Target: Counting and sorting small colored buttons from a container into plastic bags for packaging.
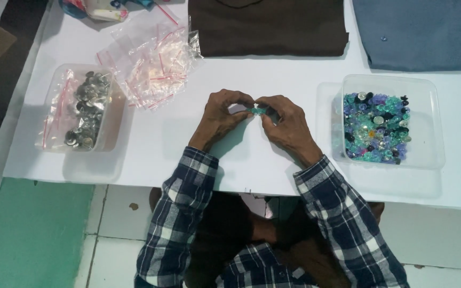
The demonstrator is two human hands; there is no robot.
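Note:
My left hand [221,116] and my right hand [286,121] meet at the middle of the white table [241,74]. Between their fingertips they pinch a small clear plastic bag [252,109] with teal beads inside. Both hands rest just above the tabletop. My sleeves are dark blue and white plaid. The fingers hide most of the bag.
A clear tub [427,125] of blue, teal and purple beads stands at the right. Another clear tub [114,130] with silver metal buttons sits at the left. Loose small zip bags [150,58] lie behind it. Folded brown cloth [267,26] and blue cloth [420,32] lie at the back.

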